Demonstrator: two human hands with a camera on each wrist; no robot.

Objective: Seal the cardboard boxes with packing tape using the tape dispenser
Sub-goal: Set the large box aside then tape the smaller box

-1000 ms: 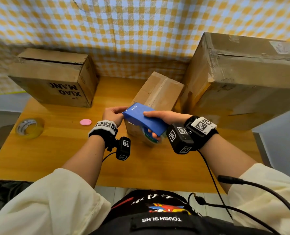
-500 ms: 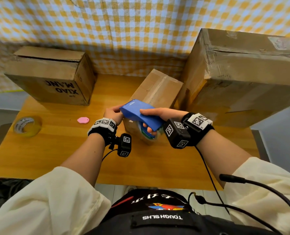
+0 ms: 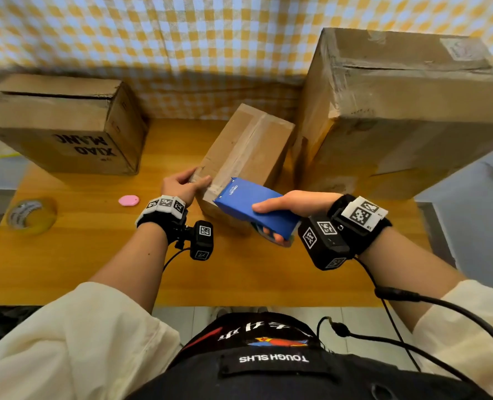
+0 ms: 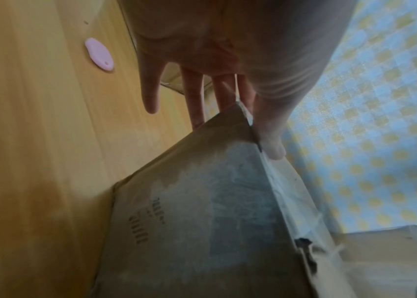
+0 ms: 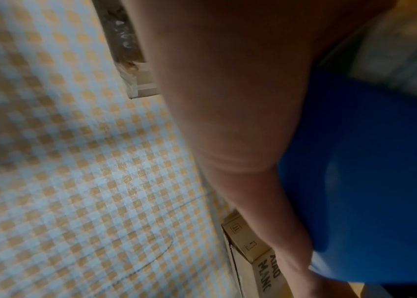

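Wrapping round a blue tape dispenser [image 3: 254,206], the fingers [image 3: 271,236] of the right hand [image 3: 294,203] curl under its body while the thumb lies along its top face; the dispenser's front edge meets the near top edge of the small cardboard box [image 3: 248,148]. The right wrist view shows only the thumb side of that hand against the blue casing [image 5: 355,181], blurred. Fingers [image 4: 197,100] of the left hand [image 3: 182,186] grasp the small box's near left corner, the thumb pressed on top and the other fingers reaching down its side. This box stands in the middle of the bench [image 3: 95,255], turned at an angle, with a strip of tape along its top seam.

Beyond the hands, a cardboard box printed "XIAO MANG" [image 3: 66,131] stands at the back left and a large cardboard box [image 3: 398,111] with creased old tape at the back right, just beside the small box. On the bench's warm yellow wood lie a small pink oval object [image 3: 128,201] near the left wrist and a spare roll of tape [image 3: 30,216] at the left edge. A yellow-and-white checked cloth [image 3: 210,39] hangs behind the bench as a backdrop. Grey floor [image 3: 470,212] shows past the right end.
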